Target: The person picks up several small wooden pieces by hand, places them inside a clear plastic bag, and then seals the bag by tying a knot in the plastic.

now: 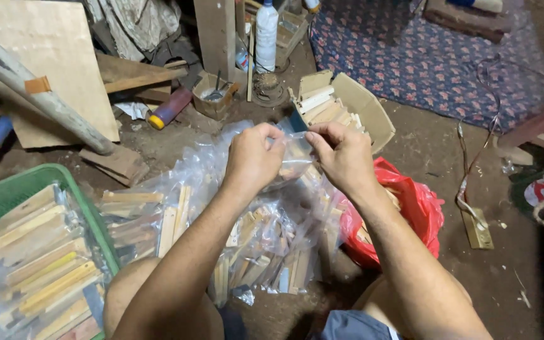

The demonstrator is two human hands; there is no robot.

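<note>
Two bare hands, the left hand [251, 157] and the right hand [342, 154], pinch shut on the top edge of a small clear plastic bag of pale wooden sticks [294, 165] at frame centre. It looks light, limp and slippery; the mouth edge seems the best hold. At 6 o'clock lies a heap of similar filled clear bags [247, 242]; at 8, a green plastic basket [92, 223]; at 4, a red plastic bag [413, 204]; at 12, an open tan cardboard box [369, 107].
</note>
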